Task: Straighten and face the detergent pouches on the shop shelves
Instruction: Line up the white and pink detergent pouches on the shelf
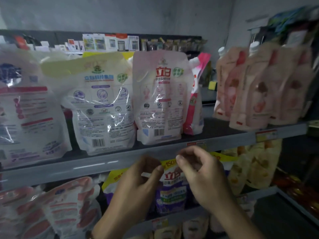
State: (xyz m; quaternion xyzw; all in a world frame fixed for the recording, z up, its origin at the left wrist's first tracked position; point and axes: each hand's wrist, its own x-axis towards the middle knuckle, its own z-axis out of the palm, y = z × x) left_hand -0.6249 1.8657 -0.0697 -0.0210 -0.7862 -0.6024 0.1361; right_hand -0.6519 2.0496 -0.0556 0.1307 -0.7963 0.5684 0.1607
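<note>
The fingers [159, 169] of the left hand [138, 185] and the right hand [203, 173] are curled in towards each other at the yellow top edge of a purple pouch [172, 192]. That pouch is seen between and just behind the fingertips, on the lower shelf. Whether the edge is actually pinched or only approached cannot be told, since the fingertips overlap it and the view is soft. One hand is placed at each upper corner, probably so that the pouch can be pulled upright and squared to the front. Just above the fingers, the grey shelf edge [96, 165] and its price label [196, 144] limit how far the pouch can be lifted. Beyond that edge, on the shelf above, a pink pouch [158, 100] and a white-and-blue pouch [101, 104] are stood with barcodes outward, so they are judged not yet faced. A narrow pink pouch [195, 94] is turned edge-on beside them. Further up and to the right of the fingers, spouted pink pouches [250, 87] are packed in a leaning row. Down and to the left, red-striped pouches [60, 209] are crowded near the purple one, and yellow pouches [250, 169] lie to the right, leaving little room for sideways adjustment.
</note>
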